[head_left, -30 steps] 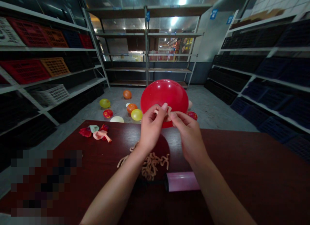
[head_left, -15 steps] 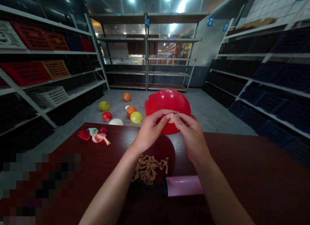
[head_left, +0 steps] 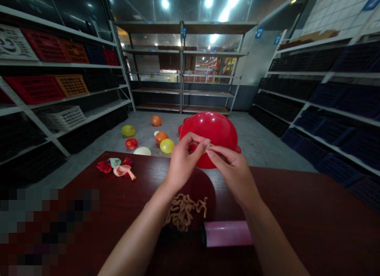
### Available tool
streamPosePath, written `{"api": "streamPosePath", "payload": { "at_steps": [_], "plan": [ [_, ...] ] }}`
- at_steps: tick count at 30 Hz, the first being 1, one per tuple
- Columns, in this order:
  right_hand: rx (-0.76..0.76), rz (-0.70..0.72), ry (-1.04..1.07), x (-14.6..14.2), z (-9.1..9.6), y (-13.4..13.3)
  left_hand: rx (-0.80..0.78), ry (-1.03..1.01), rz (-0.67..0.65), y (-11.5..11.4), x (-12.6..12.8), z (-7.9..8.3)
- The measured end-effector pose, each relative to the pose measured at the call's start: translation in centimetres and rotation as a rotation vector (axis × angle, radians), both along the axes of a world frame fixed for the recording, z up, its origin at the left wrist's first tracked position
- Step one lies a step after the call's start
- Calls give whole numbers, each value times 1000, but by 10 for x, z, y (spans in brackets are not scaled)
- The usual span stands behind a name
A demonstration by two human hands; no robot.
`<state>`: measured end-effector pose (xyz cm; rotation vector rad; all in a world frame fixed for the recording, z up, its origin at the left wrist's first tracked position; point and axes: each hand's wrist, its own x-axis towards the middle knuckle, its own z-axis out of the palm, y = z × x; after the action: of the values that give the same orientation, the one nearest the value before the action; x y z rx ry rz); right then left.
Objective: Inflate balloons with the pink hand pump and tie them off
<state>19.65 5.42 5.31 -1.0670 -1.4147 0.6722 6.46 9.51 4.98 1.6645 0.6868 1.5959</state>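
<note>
Hands (head_left: 184,161): two. Red balloon (head_left: 213,129): one. Floor balloons (head_left: 166,145): six visible. Pink cylinder (head_left: 227,233): one.

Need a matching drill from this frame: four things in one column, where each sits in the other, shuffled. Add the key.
Things:
1. red balloon
2. pink tube
3. rubber bands
4. yellow balloon

Places:
A. on the floor beyond the table
B. heaped on the table, below the left hand
C. gripped between the left hand and the right hand
D. lying on the table by the right forearm

Pairs: 1-C, 2-D, 3-B, 4-A
</note>
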Motion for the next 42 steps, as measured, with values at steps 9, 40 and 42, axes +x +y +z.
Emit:
{"api": "streamPosePath", "payload": {
  "at_steps": [9,40,42],
  "plan": [
    [7,4,96,-5,-4,0,-6,-59,-41,-3,1,5],
    [524,-482,-584,-2,-14,5,57,519,76,-18,-3,9],
    [508,-445,-563,-4,-12,3,50,499,113,-18,-3,9]
  ]
}}
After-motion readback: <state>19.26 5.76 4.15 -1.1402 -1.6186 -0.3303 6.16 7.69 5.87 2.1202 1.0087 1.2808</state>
